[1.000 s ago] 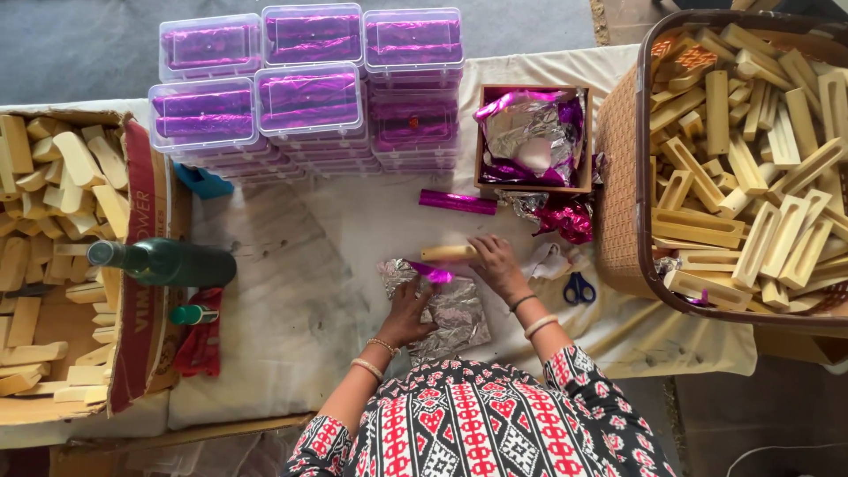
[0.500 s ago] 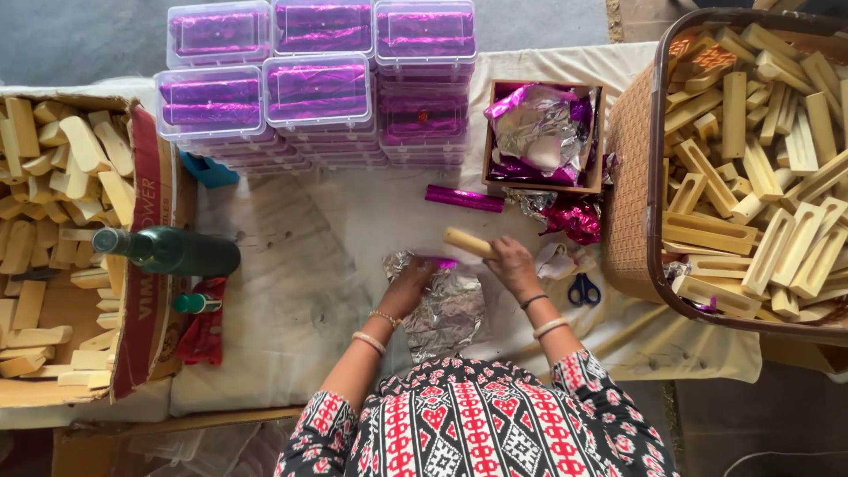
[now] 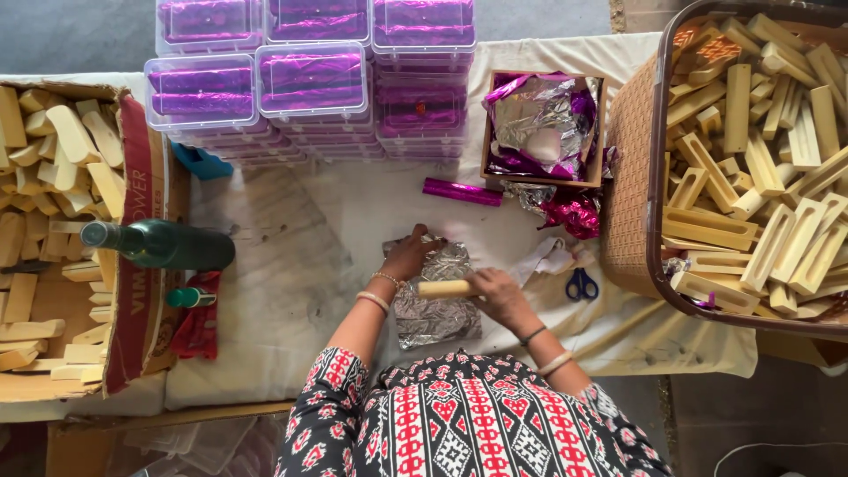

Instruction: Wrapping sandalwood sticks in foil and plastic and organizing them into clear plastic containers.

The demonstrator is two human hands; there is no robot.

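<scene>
A crinkled silver foil sheet [image 3: 435,311] lies on the white cloth in front of me. My left hand [image 3: 412,253] presses down on the sheet's far edge. My right hand [image 3: 496,296] holds a pale wooden stick [image 3: 444,288] level across the foil. One stick wrapped in purple foil [image 3: 461,192] lies further out on the cloth.
Stacked clear boxes [image 3: 311,81] of purple-wrapped sticks stand at the back. A small wooden box [image 3: 541,128] holds loose foil. Blue-handled scissors [image 3: 580,283] lie right of my hand. A wicker basket [image 3: 761,159] and a cardboard box [image 3: 62,238] hold bare sticks. A green bottle [image 3: 159,245] lies left.
My right hand brought the wooden stick down from above the foil and turned it level across the sheet. My left hand shifted to the foil's far edge.
</scene>
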